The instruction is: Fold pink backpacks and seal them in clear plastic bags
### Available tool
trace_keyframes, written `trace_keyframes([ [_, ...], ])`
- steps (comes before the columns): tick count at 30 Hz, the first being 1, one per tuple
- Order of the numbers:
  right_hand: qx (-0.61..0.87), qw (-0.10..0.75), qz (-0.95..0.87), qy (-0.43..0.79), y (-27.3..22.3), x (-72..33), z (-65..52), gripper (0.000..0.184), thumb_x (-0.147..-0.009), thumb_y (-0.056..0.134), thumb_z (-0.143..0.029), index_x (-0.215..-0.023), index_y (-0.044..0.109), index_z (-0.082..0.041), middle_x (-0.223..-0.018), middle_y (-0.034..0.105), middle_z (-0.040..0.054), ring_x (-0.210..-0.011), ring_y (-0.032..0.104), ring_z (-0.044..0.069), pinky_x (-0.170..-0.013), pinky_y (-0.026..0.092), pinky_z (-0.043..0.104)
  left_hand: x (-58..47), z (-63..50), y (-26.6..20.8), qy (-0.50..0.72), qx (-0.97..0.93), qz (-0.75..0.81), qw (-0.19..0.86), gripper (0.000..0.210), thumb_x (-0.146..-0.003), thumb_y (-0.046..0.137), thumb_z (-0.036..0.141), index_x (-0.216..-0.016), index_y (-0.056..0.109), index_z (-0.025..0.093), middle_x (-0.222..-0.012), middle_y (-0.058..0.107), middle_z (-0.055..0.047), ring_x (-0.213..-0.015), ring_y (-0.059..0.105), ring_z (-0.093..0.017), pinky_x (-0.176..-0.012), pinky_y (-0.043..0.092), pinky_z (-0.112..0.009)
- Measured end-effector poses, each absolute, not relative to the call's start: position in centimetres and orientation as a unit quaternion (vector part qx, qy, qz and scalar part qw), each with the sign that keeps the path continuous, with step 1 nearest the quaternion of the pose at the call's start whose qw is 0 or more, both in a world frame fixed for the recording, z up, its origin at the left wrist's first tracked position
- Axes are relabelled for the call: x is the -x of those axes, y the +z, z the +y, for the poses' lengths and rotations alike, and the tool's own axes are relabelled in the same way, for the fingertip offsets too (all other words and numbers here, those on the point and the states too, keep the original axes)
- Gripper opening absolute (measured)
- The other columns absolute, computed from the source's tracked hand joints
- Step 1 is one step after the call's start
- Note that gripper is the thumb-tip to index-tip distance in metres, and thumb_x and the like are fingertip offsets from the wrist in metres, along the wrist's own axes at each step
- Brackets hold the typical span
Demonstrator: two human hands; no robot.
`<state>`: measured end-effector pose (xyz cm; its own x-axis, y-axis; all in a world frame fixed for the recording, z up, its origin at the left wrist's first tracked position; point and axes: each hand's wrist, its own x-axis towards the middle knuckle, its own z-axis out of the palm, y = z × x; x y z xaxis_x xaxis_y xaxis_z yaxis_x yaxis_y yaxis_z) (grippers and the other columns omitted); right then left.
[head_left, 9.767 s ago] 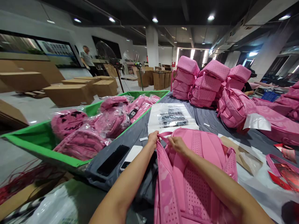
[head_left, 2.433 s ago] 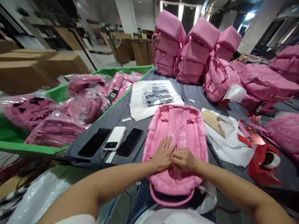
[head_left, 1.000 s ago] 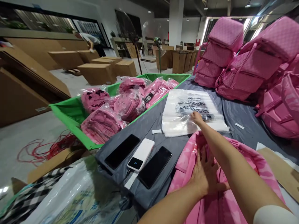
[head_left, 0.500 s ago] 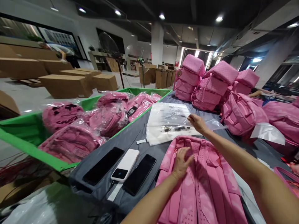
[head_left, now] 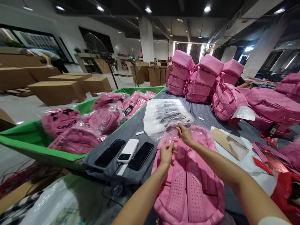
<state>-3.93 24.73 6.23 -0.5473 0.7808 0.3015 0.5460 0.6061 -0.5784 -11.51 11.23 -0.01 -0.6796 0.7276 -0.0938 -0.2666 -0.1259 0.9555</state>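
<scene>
Right hand (head_left: 184, 134), fingertips pinching a clear bag (head_left: 168, 137), is back from over the stack (head_left: 161, 114); left hand (head_left: 166, 154) pinches the film beside it. Backpack (head_left: 187, 175) lies straps-up under both, on the table (head_left: 130, 131). Uneven pull could tear the film; cling could keep its layers stuck.

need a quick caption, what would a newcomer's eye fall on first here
Likely the pink backpack, strap side up in the foreground, with clear plastic held in the left hand and right hand over its far end. Behind it, slightly right, stand stacks of pink bags; to the left, plastic-wrapped pink bags lie in a green bin.
</scene>
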Motion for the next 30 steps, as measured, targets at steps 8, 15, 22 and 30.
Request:
trace_keyframes([
  [8, 0.338, 0.268, -0.879, 0.204, 6.3, 5.7, 22.0, 0.017, -0.101, 0.048, -0.038, -0.095, 0.055, -0.023, -0.063, 0.056, -0.0037, -0.056, 0.054, 0.018, -0.056, 0.029, 0.026, 13.7, 4.3, 2.5, 0.491, -0.410, 0.743, -0.197, 0.058, -0.084, 0.072, 0.026, -0.139, 0.058, 0.019, -0.159, 0.044, -0.021, -0.145, 0.044, -0.036, -0.117, 0.038, -0.057],
  [15, 0.235, 0.139, -0.962, -0.003, 5.9, 3.3, 20.0, 0.041, -0.093, 0.055, -0.010, -0.132, 0.060, -0.023, -0.101, 0.072, 0.0078, -0.072, 0.061, 0.018, -0.058, 0.034, 0.026, 18.9, 5.3, 0.7, 0.330, -0.435, 0.813, -0.201, 0.023, -0.094, 0.055, 0.021, -0.104, 0.076, 0.018, -0.093, 0.073, -0.013, -0.099, 0.064, -0.033, -0.104, 0.042, -0.055],
  [22, 0.518, 0.261, -0.814, 0.045, 7.7, -5.5, 28.9, 0.022, -0.089, 0.052, -0.008, -0.093, 0.071, -0.019, -0.100, 0.065, 0.0115, -0.085, 0.062, 0.021, -0.067, 0.044, 0.029, 21.0, 4.2, -2.0, 0.528, -0.275, 0.803, 0.023, 0.024, -0.087, 0.053, 0.012, -0.101, 0.069, 0.022, -0.083, 0.066, -0.005, -0.090, 0.064, -0.027, -0.091, 0.045, -0.040],
  [30, 0.541, 0.406, -0.668, 0.310, 8.9, -9.4, 36.4, 0.020, -0.083, 0.066, -0.020, -0.071, 0.050, -0.023, -0.064, 0.054, -0.0009, -0.064, 0.057, 0.016, -0.062, 0.052, 0.028, 25.3, 13.6, 0.3, 0.619, -0.139, 0.722, 0.275, 0.021, -0.084, 0.066, 0.011, -0.069, 0.055, 0.020, -0.067, 0.055, 0.001, -0.075, 0.064, -0.020, -0.067, 0.046, -0.029],
])
